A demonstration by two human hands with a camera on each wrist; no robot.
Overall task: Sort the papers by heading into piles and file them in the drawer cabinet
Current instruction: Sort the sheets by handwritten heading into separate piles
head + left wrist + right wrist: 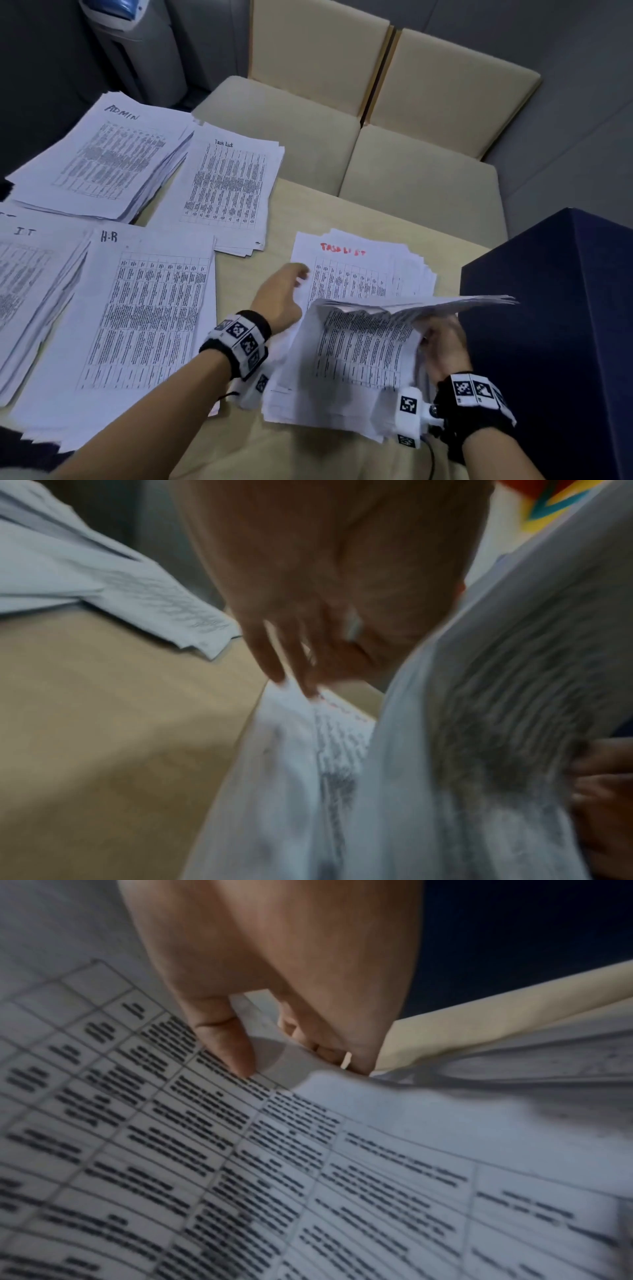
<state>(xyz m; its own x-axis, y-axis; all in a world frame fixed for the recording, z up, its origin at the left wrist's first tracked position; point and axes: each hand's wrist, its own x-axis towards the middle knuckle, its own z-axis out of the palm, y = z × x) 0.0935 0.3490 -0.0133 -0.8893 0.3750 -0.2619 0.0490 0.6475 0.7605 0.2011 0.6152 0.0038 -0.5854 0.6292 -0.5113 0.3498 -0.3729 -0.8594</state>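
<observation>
Four sorted piles lie on the table: ADMIN [102, 161], a black-headed Task List [226, 185], IT [24, 274] and H-R [137, 308]. In front of me is an unsorted stack. My right hand [442, 339] pinches a bundle of its upper sheets [411, 305] and holds them curled up; the thumb [232, 1047] lies on the printed side [308, 1164]. This uncovers a sheet headed TASK LIST in red [359, 270]. My left hand [291, 291] reaches in with straight fingers [294, 680] touching that sheet's left edge [308, 750].
A dark blue cabinet [555, 325] stands at the table's right, close to my right hand. Beige chairs [411, 137] sit beyond the far edge of the table [308, 212]. A grey and blue appliance [130, 41] stands at the back left.
</observation>
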